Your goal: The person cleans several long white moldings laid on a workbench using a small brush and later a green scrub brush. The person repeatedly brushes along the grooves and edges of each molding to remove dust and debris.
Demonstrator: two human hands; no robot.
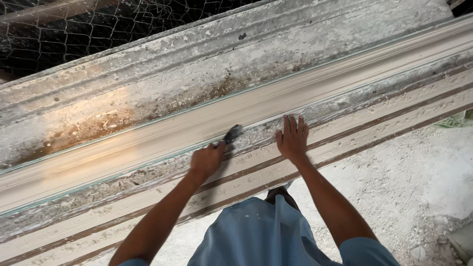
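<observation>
Dusty worktop (123, 93), wire mesh (74, 29) at 11 | left hand (207, 160) grips dark brush (232, 134) | right hand (292, 139) flat, open, at 3 | risk: brush gouging wet moulding (197, 123).

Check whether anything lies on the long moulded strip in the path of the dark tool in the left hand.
Nothing visible does. The left hand grips a small dark tool against the edge of the long pale moulded plaster strip, whose surface shows bare on both sides. The right hand rests flat on the striped wooden bench, beside the strip, not on it.
</observation>
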